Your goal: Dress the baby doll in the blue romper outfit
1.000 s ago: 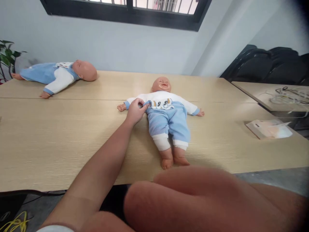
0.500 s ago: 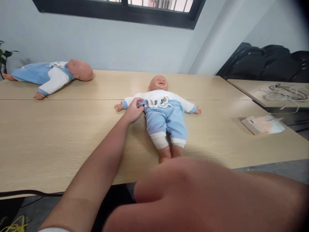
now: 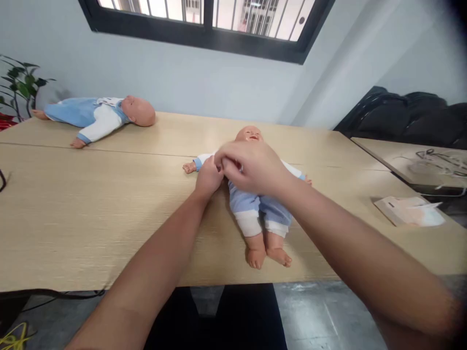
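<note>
A baby doll [image 3: 249,133] in a white top and blue trousers [image 3: 242,201] lies on its back on the table, bare feet toward me. At the left side of its waist, my left hand [image 3: 210,177] is closed in a pinch on the edge of the trousers. Over the doll's chest, my right hand [image 3: 251,165] reaches across from the right with curled fingers meeting the left fingertips. It covers the animal face on the clothes, and what its fingers hold is hidden.
A second doll [image 3: 140,111] in similar clothes lies at the back left of the wooden table [image 3: 109,214], near a plant [image 3: 24,85]. An opened pack of tissues [image 3: 408,210] sits at the right. Cables [image 3: 443,163] lie on a side table, before black chairs [image 3: 397,114].
My right hand has moved from close to the camera up to the doll's waist, joining my left hand, which stays there. The view has shifted, and the doll's feet are now uncovered.
</note>
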A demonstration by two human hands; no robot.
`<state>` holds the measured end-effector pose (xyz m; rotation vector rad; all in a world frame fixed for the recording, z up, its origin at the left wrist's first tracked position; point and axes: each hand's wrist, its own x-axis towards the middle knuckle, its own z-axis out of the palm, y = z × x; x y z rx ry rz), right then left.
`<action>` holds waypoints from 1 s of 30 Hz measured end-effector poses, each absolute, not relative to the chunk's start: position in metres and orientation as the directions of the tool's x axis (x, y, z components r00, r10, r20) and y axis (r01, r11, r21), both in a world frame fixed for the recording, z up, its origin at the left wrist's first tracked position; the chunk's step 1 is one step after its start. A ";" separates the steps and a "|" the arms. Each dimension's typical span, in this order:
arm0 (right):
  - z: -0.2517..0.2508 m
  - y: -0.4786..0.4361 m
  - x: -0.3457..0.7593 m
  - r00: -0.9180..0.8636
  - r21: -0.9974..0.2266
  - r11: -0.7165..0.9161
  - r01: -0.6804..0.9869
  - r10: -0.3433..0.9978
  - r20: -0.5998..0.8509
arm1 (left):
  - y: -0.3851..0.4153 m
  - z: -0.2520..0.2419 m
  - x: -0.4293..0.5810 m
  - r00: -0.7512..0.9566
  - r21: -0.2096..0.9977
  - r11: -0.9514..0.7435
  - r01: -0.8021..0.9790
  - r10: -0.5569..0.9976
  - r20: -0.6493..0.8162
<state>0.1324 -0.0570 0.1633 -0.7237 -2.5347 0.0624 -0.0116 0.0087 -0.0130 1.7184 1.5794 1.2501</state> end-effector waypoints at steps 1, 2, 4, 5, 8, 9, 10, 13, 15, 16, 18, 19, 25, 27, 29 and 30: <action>0.152 -0.025 0.124 -0.712 -0.198 0.811 0.551 0.580 0.396 | 0.008 -0.013 -0.011 -0.077 0.823 -0.195 0.533 0.958 0.277; 0.141 0.004 0.117 -0.692 -0.223 0.768 0.600 0.639 0.338 | 0.007 -0.013 -0.009 -0.071 0.808 -0.179 0.561 0.962 0.262; 0.122 0.055 0.105 -0.679 -0.290 0.693 0.660 0.716 0.164 | 0.007 -0.013 -0.007 -0.065 0.782 -0.150 0.605 0.970 0.236; 0.114 0.074 0.098 -0.703 -0.312 0.679 0.665 0.710 0.047 | 0.007 -0.013 -0.006 -0.068 0.771 -0.137 0.622 0.971 0.228; 0.095 0.109 0.078 -0.749 -0.254 0.704 0.663 0.631 -0.203 | 0.008 -0.013 -0.003 -0.077 0.750 -0.120 0.650 0.972 0.222; 0.091 0.114 0.071 -0.748 -0.219 0.717 0.662 0.613 -0.256 | 0.008 -0.013 -0.003 -0.073 0.746 -0.123 0.655 0.972 0.224; 0.087 0.117 0.065 -0.740 -0.187 0.723 0.665 0.603 -0.298 | 0.008 -0.013 -0.002 -0.069 0.743 -0.126 0.657 0.972 0.226; 0.080 0.120 0.051 -0.728 -0.143 0.740 0.657 0.575 -0.372 | 0.007 -0.013 -0.001 -0.075 0.748 -0.129 0.651 0.970 0.232; 0.080 0.122 0.048 -0.746 -0.137 0.765 0.629 0.545 -0.382 | 0.005 -0.012 -0.001 -0.096 0.763 -0.120 0.635 0.968 0.232; 0.082 0.123 0.049 -0.760 -0.133 0.779 0.612 0.533 -0.372 | 0.004 -0.011 -0.001 -0.109 0.772 -0.115 0.626 0.967 0.232; 0.089 0.127 0.055 -0.785 -0.130 0.793 0.596 0.540 -0.304 | 0.002 -0.010 -0.001 -0.140 0.789 -0.110 0.604 0.960 0.241; 0.093 0.128 0.060 -0.794 -0.136 0.791 0.596 0.556 -0.246 | 0.001 -0.009 -0.001 -0.158 0.797 -0.110 0.594 0.955 0.250; 0.122 0.116 0.113 -0.835 -0.177 0.829 0.531 0.548 0.059 | -0.005 -0.004 0.001 -0.317 0.821 -0.160 0.548 0.869 0.380; 0.127 0.106 0.130 -0.853 -0.154 0.857 0.492 0.510 0.111 | -0.007 -0.003 0.002 -0.347 0.813 -0.222 0.538 0.821 0.454; 0.130 0.098 0.144 -0.846 -0.095 0.854 0.512 0.520 0.118 | -0.009 -0.003 0.002 -0.357 0.789 -0.298 0.537 0.767 0.533; 0.132 0.095 0.149 -0.840 -0.060 0.847 0.529 0.532 0.104 | -0.010 -0.003 0.002 -0.359 0.772 -0.336 0.539 0.738 0.571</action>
